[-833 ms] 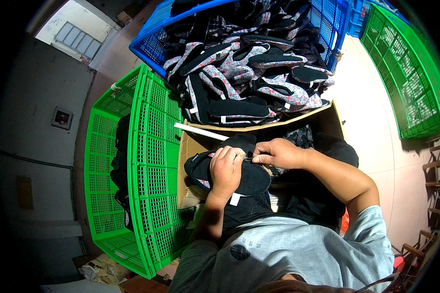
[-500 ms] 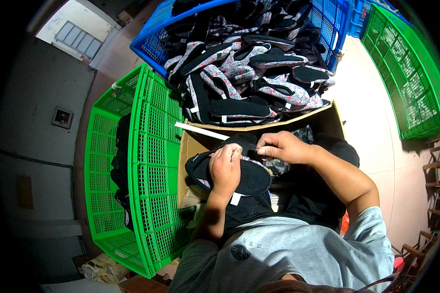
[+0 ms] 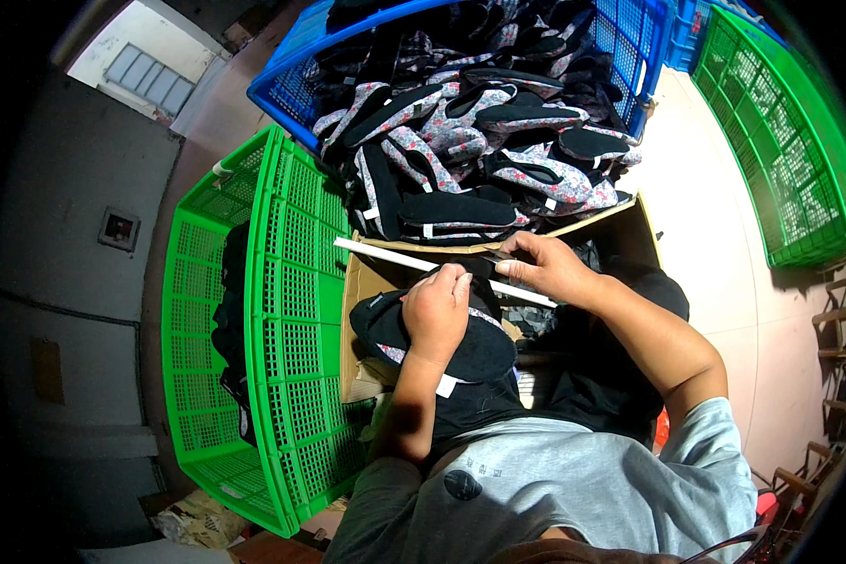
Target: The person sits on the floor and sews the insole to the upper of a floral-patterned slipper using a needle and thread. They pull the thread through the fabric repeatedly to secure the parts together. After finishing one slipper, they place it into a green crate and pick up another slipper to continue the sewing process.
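A black slipper (image 3: 484,350) with floral trim and a small white tag lies across my lap. My left hand (image 3: 436,315) is closed over its upper middle, fingers wrapped round it. Just right of it and slightly higher, my right hand (image 3: 553,271) is closed in a pinch, thumb against forefinger. A thin dark sliver shows at the fingertips, too small to name. Between the hands and the cardboard box rim (image 3: 461,248) runs a long white strip (image 3: 385,254), sloping down to the right, partly behind my fingers.
Beyond the box, a blue crate (image 3: 287,80) is heaped with floral and black slippers (image 3: 451,207). A green crate (image 3: 282,376) with dark items stands close on my left. Another green crate (image 3: 771,141) is at the far right, above wooden slatted pieces (image 3: 837,357).
My right hand has risen slightly, up and away from the slipper's edge. My left hand and the slipper have shifted a little. More of the white strip shows now.
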The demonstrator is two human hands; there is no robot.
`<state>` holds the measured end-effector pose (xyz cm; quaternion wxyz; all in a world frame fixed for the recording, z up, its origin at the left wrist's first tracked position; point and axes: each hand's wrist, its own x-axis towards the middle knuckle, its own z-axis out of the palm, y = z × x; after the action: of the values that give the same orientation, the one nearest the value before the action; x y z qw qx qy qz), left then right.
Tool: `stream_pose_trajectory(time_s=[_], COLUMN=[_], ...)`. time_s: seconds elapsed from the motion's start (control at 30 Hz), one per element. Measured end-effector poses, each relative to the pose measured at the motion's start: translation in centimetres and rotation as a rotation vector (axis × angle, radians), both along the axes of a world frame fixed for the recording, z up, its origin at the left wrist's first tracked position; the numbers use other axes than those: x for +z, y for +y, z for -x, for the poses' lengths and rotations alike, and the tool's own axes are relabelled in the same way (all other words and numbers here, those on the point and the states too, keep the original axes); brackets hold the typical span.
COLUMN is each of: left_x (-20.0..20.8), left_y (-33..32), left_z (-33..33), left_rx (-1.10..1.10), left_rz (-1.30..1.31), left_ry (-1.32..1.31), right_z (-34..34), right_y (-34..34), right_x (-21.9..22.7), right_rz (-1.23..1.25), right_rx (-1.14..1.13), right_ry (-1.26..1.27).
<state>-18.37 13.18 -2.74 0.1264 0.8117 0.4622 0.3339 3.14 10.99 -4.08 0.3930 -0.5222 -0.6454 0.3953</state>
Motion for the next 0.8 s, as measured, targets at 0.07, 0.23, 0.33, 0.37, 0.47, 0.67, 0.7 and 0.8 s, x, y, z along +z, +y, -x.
stream_pose_trajectory(time_s=[0.07,0.23,0.33,0.37,0.47,0.67,0.7,0.8], left_x=[0.1,0.3,0.7,0.6,0.1,-0.6,-0.5,-0.1], left_y=[0.0,-0.3,-0.6,-0.6,-0.4,-0.5,-0.5,-0.8], left_z=[-0.1,0.4,0.2,0.2,0.1,1.6,1.7,2.1], left_rx=[0.015,0.071,0.083,0.096,0.101,0.138,0.130,0.108], left_rz=[0.026,0.207,0.126,0.114,0.064,0.070,0.102,0.145], left_ry=[-0.013,0.061,0.034,-0.013,-0.133,-0.277,-0.278,-0.262], right_z=[-0.1,-0.1,0.3,0.5,1.5,3.4,3.6,3.8], right_y=[0.0,-0.5,-0.6,-0.6,-1.2,-2.1,-2.1,-2.0], right_x=[0.0,0.4,0.8,1.1,-0.4,-1.0,-1.2,-1.3], right_rz=[0.005,0.033,0.122,0.183,0.112,0.263,0.293,0.273], right_rx=[0.018,0.140,0.276,0.325,0.365,0.485,0.494,0.491], right_ry=[0.032,-0.028,-0.043,-0.058,0.070,0.201,0.245,0.262])
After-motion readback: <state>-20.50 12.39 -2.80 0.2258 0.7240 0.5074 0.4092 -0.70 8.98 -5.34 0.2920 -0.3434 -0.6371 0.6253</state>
